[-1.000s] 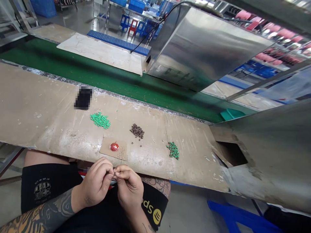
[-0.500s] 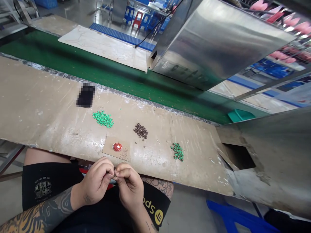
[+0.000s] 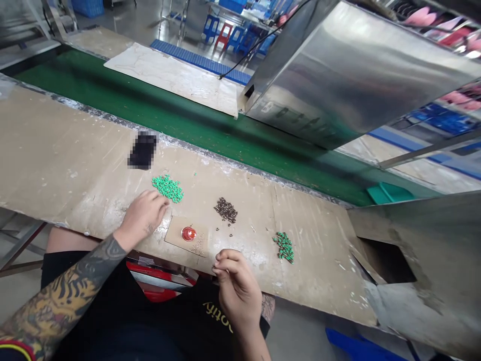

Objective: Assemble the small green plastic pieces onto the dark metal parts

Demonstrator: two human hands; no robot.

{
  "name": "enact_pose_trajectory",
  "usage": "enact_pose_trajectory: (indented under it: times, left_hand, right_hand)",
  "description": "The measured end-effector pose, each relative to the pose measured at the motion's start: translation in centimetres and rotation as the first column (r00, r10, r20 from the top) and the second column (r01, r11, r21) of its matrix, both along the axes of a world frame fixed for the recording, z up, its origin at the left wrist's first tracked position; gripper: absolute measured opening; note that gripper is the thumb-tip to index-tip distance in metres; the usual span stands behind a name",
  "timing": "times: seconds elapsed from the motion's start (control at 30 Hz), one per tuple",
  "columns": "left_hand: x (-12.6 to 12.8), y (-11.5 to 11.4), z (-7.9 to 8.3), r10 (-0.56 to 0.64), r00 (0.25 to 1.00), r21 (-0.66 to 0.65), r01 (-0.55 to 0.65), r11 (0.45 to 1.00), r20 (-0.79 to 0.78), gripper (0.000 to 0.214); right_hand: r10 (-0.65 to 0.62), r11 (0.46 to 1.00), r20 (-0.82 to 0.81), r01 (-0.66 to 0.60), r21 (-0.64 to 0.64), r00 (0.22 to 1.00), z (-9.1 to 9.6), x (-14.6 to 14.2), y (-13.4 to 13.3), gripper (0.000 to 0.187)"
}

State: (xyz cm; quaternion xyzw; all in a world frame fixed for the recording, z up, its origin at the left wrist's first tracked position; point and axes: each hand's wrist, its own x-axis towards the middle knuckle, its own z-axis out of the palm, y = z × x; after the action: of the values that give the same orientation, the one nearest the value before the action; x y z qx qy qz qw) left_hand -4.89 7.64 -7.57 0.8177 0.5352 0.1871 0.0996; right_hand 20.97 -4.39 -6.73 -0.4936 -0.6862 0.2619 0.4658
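My left hand reaches over the table, its bent fingertips at the near edge of a pile of small green pieces; nothing shows in its fingers. My right hand is at the table's front edge with thumb and fingers pinched together; whatever is between the fingertips is too small to make out. Between the hands lies a cardboard piece carrying a small round red-and-white container and a scatter of tiny bits. Beyond it is a pile of small dark brown pieces.
At the right is a pile of green-and-dark pieces. A pixelated black object lies behind the green pile. Behind the table runs a green conveyor belt, with a metal housing over it. A blue stool stands lower right.
My hands, together at the table's front edge before, have parted. The left has moved forward to the green pile, and the right has shifted right, still pinched. The view has shifted slightly.
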Motion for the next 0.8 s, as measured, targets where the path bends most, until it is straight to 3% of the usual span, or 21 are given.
enact_pose_trajectory:
  times: [0.17, 0.37, 0.43, 0.5, 0.6, 0.8]
  left_hand:
    - [-0.3, 3.3, -1.5, -0.018, 0.993, 0.008, 0.019, 1.000, -0.115, 0.014]
    - [-0.2, 3.2, -1.1, -0.045, 0.990, 0.005, 0.046, 0.999, -0.132, 0.019]
    - [-0.2, 2.3, -0.5, -0.030, 0.999, -0.025, 0.029, 0.999, -0.029, 0.018]
    - [-0.2, 1.0, 0.0, 0.013, 0.978, -0.115, 0.011, 0.993, 0.209, 0.015]
    - [-0.1, -1.4, 0.3, 0.124, 0.833, -0.271, 0.032, 0.962, 0.539, 0.010]
    - [-0.1, -5.0, -0.1, 0.272, 0.658, -0.421, 0.076, 0.904, 0.702, 0.017]
  right_hand:
    - [0.027, 0.999, 0.188, -0.018, -0.049, 0.982, 0.2, 0.7, 2.1, 0.018]
    - [0.126, 0.988, 0.320, -0.091, -0.122, 0.939, 0.8, 0.2, 4.7, 0.017]
    - [0.155, 0.984, 0.355, -0.112, -0.138, 0.922, 0.9, 0.1, 5.5, 0.018]
    - [0.181, 0.980, 0.391, -0.134, -0.145, 0.902, 1.0, 0.0, 6.1, 0.018]
    - [0.220, 0.973, 0.443, -0.163, -0.163, 0.869, 1.0, -0.2, 6.8, 0.017]
    - [0.271, 0.961, 0.531, -0.192, -0.199, 0.803, 1.6, -0.7, 7.5, 0.016]
